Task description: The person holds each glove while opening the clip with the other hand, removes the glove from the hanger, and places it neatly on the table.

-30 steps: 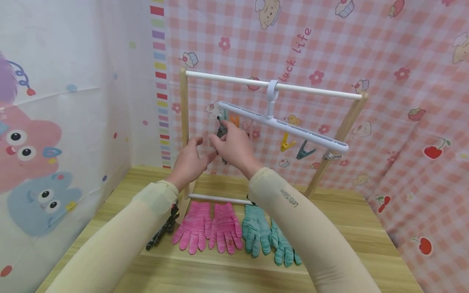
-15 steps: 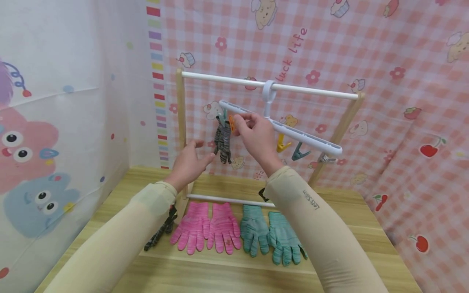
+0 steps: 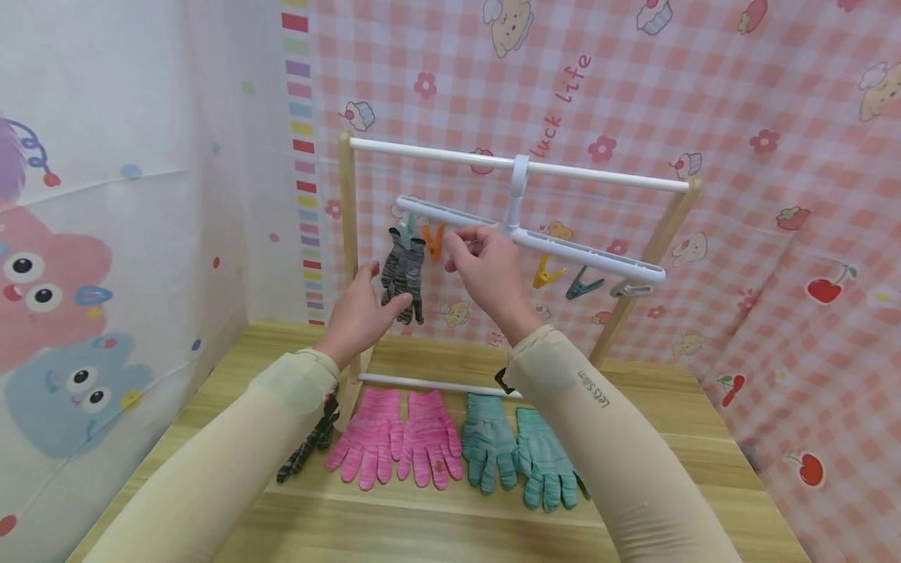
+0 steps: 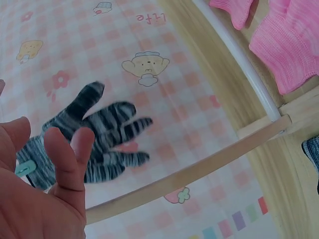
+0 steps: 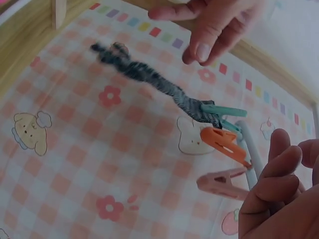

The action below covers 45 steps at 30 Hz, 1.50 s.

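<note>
A dark grey striped glove (image 3: 404, 274) hangs from a mint clothespin (image 5: 224, 110) at the left end of the light hanger (image 3: 591, 254). My left hand (image 3: 360, 317) is beside this glove, fingers loosely bent and holding nothing; in the left wrist view it partly covers the glove. Just under the hanger is my right hand (image 3: 489, 270), its fingers loosely curled with nothing visibly between them. Close to it are an orange clothespin (image 5: 227, 143) and a pink clothespin (image 5: 224, 184); the right hand hides the pink one in the head view.
The hanger hooks over a white rod on a wooden rack (image 3: 347, 234). Yellow (image 3: 547, 272), blue-grey (image 3: 584, 283) and grey clothespins (image 3: 631, 289) hang at right. Pink gloves (image 3: 394, 438), green gloves (image 3: 493, 442) and another dark glove (image 3: 310, 450) lie on the table (image 3: 394, 532).
The right hand has come away from the mint clothespin and moved right. The dark glove, earlier mostly covered, now hangs in sight. The hanger has swung, its left end shifting left.
</note>
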Each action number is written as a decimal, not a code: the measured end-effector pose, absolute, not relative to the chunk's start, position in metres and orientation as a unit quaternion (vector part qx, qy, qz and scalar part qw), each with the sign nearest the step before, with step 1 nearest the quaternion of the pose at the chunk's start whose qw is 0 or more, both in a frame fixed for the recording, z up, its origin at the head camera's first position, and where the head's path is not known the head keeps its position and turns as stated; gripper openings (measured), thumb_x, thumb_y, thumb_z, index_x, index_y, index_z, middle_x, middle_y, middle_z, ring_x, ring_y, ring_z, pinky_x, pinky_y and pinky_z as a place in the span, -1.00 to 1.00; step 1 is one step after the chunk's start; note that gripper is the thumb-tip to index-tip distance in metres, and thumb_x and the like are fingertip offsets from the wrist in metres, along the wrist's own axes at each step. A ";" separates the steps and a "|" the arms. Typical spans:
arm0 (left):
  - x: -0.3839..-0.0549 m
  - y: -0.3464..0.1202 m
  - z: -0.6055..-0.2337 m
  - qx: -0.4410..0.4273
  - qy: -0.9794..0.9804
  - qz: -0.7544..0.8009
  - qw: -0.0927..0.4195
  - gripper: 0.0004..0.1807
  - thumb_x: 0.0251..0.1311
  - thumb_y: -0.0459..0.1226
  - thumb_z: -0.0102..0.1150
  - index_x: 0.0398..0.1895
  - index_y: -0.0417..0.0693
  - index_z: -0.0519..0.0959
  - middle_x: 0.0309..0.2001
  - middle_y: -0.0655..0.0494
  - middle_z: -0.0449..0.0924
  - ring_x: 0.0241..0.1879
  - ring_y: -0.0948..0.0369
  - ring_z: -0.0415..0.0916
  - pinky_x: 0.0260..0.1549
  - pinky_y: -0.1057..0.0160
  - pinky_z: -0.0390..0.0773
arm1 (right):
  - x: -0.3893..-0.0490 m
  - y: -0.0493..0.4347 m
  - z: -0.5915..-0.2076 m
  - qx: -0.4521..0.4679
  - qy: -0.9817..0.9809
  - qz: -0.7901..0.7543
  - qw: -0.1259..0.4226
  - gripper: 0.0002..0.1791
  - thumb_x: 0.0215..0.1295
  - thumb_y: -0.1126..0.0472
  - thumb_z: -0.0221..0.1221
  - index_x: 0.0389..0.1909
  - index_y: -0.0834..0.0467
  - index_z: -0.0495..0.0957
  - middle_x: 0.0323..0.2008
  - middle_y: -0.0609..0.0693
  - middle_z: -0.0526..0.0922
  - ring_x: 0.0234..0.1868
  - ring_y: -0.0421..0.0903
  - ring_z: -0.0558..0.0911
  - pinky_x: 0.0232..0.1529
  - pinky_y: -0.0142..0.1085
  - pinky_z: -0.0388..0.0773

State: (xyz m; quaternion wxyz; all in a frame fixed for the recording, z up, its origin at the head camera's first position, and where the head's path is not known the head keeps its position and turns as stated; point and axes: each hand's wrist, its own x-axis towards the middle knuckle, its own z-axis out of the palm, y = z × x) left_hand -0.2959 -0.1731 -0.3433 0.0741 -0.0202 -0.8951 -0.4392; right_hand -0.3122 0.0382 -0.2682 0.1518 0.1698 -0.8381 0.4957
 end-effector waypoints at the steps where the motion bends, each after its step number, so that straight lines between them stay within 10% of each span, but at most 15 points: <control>1: -0.296 -0.172 -0.343 -0.016 -0.896 -0.437 0.076 0.02 0.52 0.10 0.20 0.77 -0.07 -0.14 0.71 -0.20 0.08 0.58 -0.24 0.26 0.47 -0.31 0.38 | -0.312 0.036 -0.269 0.175 -0.838 0.495 0.149 -0.66 0.60 -0.11 0.18 0.04 0.04 0.73 -0.38 -0.03 0.81 -0.42 -0.07 0.68 -0.46 -0.27 0.45; 13: -0.319 -0.162 -0.326 -0.005 -0.872 -0.485 0.062 0.16 0.52 0.08 0.22 0.76 0.00 -0.42 0.74 -0.25 -0.06 0.62 -0.19 0.22 0.52 -0.22 0.35 | -0.308 0.023 -0.272 0.185 -0.850 0.476 0.131 -0.65 0.60 -0.11 0.19 0.10 0.04 0.71 -0.33 0.08 0.84 -0.49 -0.05 0.62 -0.48 -0.26 0.44; 17: -0.322 -0.164 -0.328 -0.018 -0.839 -0.543 0.036 -0.08 0.50 -0.02 0.29 0.71 -0.05 0.00 0.44 -0.26 0.43 0.02 -0.08 0.70 0.10 -0.08 0.68 | -0.306 0.021 -0.272 0.190 -0.860 0.460 0.117 -0.62 0.60 -0.13 0.18 0.17 0.02 0.69 -0.34 0.03 0.84 -0.55 -0.10 0.53 -0.49 -0.27 0.41; 20: -0.320 -0.164 -0.331 -0.018 -0.817 -0.576 0.018 -0.43 0.53 -0.07 0.26 0.47 -0.08 0.41 0.07 -0.15 0.67 -0.46 0.15 0.58 -0.32 0.11 0.67 | -0.305 0.021 -0.273 0.199 -0.868 0.442 0.109 -0.57 0.60 -0.12 0.18 0.28 0.01 0.65 -0.34 0.00 0.85 -0.61 -0.14 0.45 -0.52 -0.30 0.36; 24: -0.317 -0.166 -0.334 -0.011 -0.806 -0.591 0.017 -0.62 0.54 -0.07 0.25 0.25 -0.07 0.61 -0.08 -0.04 0.73 -0.57 0.29 0.48 -0.45 0.24 0.57 | -0.306 0.020 -0.272 0.213 -0.888 0.396 0.094 -0.47 0.60 -0.15 0.19 0.45 -0.03 0.55 -0.26 -0.05 0.87 -0.53 -0.09 0.58 -0.46 -0.25 0.46; 29: -0.312 -0.169 -0.334 -0.024 -0.819 -0.574 0.011 -0.67 0.54 -0.06 0.25 0.21 0.02 0.65 -0.09 -0.01 0.74 -0.55 0.23 0.50 -0.44 0.22 0.57 | -0.309 0.014 -0.268 0.223 -0.910 0.347 0.044 -0.27 0.58 -0.24 0.17 0.61 0.01 0.36 0.15 0.07 0.81 0.03 -0.05 0.80 0.00 -0.14 0.72; 32: -0.310 -0.170 -0.333 -0.036 -0.831 -0.555 0.005 -0.64 0.49 0.03 0.28 0.14 0.04 0.69 -0.10 0.01 0.75 -0.54 0.20 0.52 -0.46 0.22 0.53 | -0.311 0.007 -0.265 0.219 -0.910 0.351 0.012 -0.22 0.58 -0.26 0.16 0.64 0.04 0.30 0.36 0.14 0.67 -0.15 -0.01 0.81 -0.08 -0.13 0.73; 39: -0.299 -0.172 -0.335 -0.061 -0.841 -0.537 -0.005 -0.58 0.50 0.07 0.27 0.14 -0.03 0.71 -0.01 -0.07 0.74 -0.54 0.18 0.56 -0.47 0.25 0.51 | -0.310 -0.006 -0.268 0.203 -0.896 0.395 -0.004 -0.57 0.60 -0.16 0.18 0.25 0.01 0.63 -0.47 0.08 0.77 -0.71 -0.15 0.43 -0.60 -0.33 0.38; 45: -0.279 -0.190 -0.351 -0.054 -0.835 -0.548 -0.003 -0.69 0.56 -0.05 0.23 -0.23 -0.11 0.52 -0.39 0.05 0.53 -0.50 0.11 0.61 -0.60 0.26 0.42 | -0.305 -0.009 -0.268 0.212 -0.881 0.423 -0.022 -0.63 0.58 -0.14 0.21 0.15 0.01 0.65 -0.45 0.07 0.79 -0.71 -0.15 0.39 -0.62 -0.34 0.32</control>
